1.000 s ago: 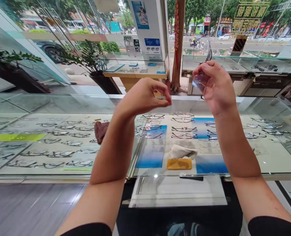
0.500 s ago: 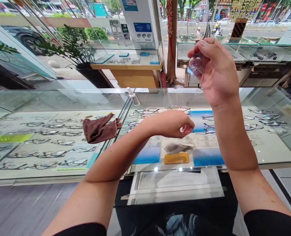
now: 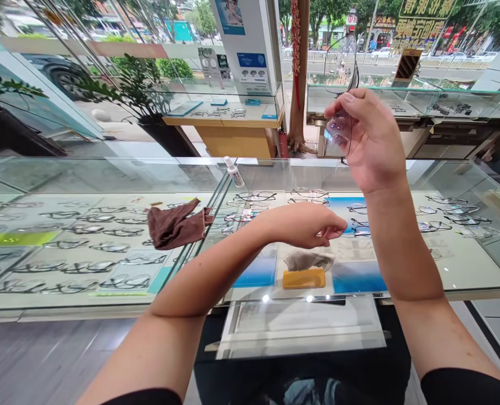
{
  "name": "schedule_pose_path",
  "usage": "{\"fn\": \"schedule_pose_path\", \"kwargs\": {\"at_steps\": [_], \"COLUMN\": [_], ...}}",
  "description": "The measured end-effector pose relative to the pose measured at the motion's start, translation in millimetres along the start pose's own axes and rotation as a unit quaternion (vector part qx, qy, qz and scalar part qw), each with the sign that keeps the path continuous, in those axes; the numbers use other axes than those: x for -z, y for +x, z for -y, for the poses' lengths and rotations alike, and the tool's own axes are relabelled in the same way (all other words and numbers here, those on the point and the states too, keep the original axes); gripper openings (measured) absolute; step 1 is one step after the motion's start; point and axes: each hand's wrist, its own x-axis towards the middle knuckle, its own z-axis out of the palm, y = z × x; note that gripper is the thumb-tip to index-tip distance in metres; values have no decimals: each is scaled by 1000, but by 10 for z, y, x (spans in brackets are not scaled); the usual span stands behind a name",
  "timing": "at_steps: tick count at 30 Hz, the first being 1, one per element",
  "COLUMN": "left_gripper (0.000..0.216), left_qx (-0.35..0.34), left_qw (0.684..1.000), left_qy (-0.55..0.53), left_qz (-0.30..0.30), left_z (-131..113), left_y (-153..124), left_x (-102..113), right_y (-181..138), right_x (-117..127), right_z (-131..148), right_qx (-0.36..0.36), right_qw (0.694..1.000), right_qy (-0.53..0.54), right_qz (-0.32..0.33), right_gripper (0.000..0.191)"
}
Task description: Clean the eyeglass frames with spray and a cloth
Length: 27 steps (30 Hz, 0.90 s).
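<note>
My right hand [image 3: 376, 140] is raised at the upper right, its fingers closed on a pair of eyeglasses [image 3: 337, 132] turned on end. Droplets speckle the lower lens; the upper lens stands out against the street behind. My left hand [image 3: 306, 225] hovers over the glass counter with its fingers curled in, and I see nothing in them. Just below it are a crumpled grey cloth [image 3: 309, 260] and a yellow case [image 3: 304, 278]. A brown cloth [image 3: 176, 226] lies on the glass to the left. Behind my left hand stands a small white spray bottle [image 3: 234, 172].
The glass display counter [image 3: 464, 275] spans the view, with rows of eyeglasses [image 3: 127, 280] inside. Farther back are a second showcase [image 3: 233, 121], a potted plant [image 3: 135, 90] and a wooden post [image 3: 299, 73]. A white drawer or shelf [image 3: 300, 332] sits below the front edge.
The view has tilted slightly upward. My left hand has shifted a little to the right, and my right hand has come down slightly, still holding the eyeglasses.
</note>
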Motion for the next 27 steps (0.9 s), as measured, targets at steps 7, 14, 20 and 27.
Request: {"fn": "schedule_pose_path", "kwargs": {"at_steps": [7,14,20,27], "left_gripper": [26,21,44,33], "left_qx": [118,34,-20,-38], "left_qw": [972,987,850,722], "left_qy": [139,-145,-477,-606], "left_qz": [151,58,-221,-332], "left_z": [-80,415,713,692], "left_y": [171,-35,-227,-169], "left_x": [-234,185,437,396], "right_y": [29,33,11,-9], "right_x": [56,133,139,31], "right_z": [-113,-102,-93,-159], "right_qx": [18,19,19,-11], "right_qw": [998,998,997,993], "right_qy": [50,50,77,113], "right_qz": [22,14,11,22], "right_gripper": [41,36,29,20]}}
